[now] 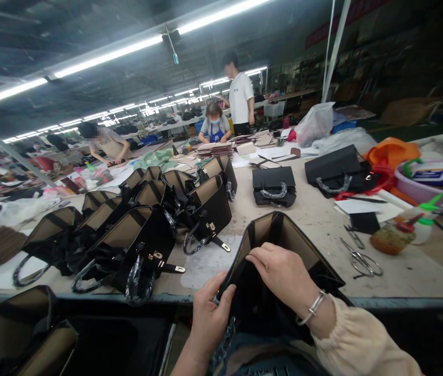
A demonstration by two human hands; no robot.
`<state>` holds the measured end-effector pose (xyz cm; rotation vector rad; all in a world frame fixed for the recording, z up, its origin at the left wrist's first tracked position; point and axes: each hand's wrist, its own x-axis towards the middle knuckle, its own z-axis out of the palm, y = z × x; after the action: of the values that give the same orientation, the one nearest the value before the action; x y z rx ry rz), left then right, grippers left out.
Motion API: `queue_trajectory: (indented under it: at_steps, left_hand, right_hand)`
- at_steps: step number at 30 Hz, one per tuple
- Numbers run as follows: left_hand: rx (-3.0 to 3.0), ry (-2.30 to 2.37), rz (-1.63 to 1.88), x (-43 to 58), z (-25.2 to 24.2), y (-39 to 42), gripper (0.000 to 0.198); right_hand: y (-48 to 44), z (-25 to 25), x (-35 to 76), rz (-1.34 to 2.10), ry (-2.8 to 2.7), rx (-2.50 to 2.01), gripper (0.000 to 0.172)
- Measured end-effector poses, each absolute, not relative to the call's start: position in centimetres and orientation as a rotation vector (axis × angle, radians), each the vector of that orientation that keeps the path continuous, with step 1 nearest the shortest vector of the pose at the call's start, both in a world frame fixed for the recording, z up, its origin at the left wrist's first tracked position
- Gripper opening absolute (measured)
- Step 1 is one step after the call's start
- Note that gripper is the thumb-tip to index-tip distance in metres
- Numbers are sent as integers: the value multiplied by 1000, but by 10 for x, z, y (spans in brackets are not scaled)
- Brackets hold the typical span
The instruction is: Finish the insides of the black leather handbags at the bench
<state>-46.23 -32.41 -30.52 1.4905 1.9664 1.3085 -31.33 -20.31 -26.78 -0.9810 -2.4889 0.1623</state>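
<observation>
A black handbag (276, 245) with a tan lining stands open at the table's near edge, right in front of me. My left hand (209, 313) grips its near left side, thumb up against the black material. My right hand (284, 274) lies over the top of the bag, fingers curled into the dark opening; a silver bracelet circles that wrist. What the fingers touch inside is hidden.
Several finished black handbags (143, 219) stand in rows on the table's left. Two more bags (274, 185) lie further back. Scissors (360, 258), a bottle (420, 222) and a pink basin (432, 196) sit to the right. Other people work at far tables.
</observation>
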Motion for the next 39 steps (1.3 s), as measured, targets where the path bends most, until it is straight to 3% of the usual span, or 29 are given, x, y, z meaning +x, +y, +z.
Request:
queue_trajectory:
  at_steps: [39]
  left_hand:
    - [1654,2107,1178,-459,-296,-315,21]
  right_hand:
    - [-198,-278,-329,289,-2402,-977,27]
